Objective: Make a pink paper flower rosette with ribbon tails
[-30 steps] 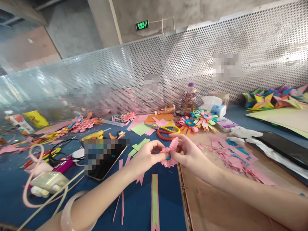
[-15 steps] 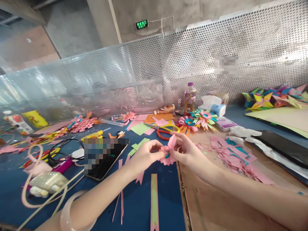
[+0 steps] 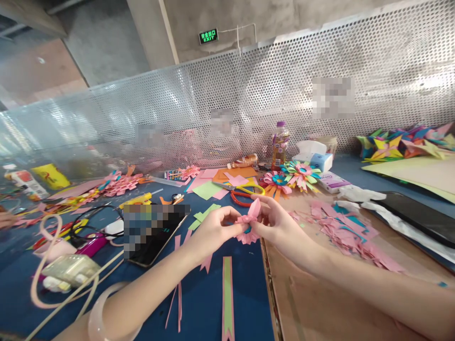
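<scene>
Over the blue surface (image 3: 249, 293), pink paper flower (image 3: 248, 232) in my grip — left hand (image 3: 215, 232) pinching one side, right hand (image 3: 279, 223) pinching beside the raised petal (image 3: 254, 209). Squeezing too hard could crush it, I judge; uneven pulling might tear the paper.

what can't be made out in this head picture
All in the head view:
Pink folded-paper flower: gripped parts, hidden by the left hand and right hand.
Black rectangular phone: upper left part, covered by pixelation.
Long green-and-pink paper strip: near end, cut by the bottom edge.
Clear plastic bottle with purple cap: label print, too small.
</scene>
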Available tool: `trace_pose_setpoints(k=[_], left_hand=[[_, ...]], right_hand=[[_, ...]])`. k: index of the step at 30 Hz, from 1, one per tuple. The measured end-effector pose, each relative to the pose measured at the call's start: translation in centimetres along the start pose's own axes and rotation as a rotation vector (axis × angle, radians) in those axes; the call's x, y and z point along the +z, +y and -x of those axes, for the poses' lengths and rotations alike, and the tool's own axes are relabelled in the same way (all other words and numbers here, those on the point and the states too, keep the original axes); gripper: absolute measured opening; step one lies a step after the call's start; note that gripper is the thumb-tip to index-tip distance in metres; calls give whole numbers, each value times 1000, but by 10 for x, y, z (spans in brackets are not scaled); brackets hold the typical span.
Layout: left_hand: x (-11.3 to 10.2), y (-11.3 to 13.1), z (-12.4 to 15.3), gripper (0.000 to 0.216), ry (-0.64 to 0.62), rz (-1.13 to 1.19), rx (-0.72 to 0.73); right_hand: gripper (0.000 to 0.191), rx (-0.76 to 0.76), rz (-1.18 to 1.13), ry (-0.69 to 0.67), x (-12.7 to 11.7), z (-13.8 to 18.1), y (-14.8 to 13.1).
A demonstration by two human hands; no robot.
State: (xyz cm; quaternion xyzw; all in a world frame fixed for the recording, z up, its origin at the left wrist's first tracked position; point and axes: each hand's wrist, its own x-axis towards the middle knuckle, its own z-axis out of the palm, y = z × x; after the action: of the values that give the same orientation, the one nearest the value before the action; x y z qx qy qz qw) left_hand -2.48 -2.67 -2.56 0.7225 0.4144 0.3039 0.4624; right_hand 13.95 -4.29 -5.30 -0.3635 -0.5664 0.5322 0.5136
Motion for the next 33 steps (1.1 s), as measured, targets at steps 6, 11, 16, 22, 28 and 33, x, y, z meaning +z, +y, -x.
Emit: trace_pose_setpoints(k=[6, 11, 16, 22, 28, 33], left_hand=[[0, -2, -1, 11, -15, -25, 18], [-2, 1, 0, 8, 70, -74, 177], [-5, 2, 4, 5, 190, -195, 437], [-7, 8, 14, 16, 176, -412, 884], [-5, 17, 23, 17, 166, -476, 1103], [-3, 15, 29, 19, 154, -462, 1122]], right_hand=[[49, -16, 85, -7, 0, 1, -2], [51, -222, 467, 74, -3, 6, -3], [49, -665, 805, 156, -9, 11, -6], [35, -1073, 908, 154, -13, 19, -6], [23, -1238, 828, 214, -9, 23, -9], [14, -1166, 826, 265, -5, 31, 2]])
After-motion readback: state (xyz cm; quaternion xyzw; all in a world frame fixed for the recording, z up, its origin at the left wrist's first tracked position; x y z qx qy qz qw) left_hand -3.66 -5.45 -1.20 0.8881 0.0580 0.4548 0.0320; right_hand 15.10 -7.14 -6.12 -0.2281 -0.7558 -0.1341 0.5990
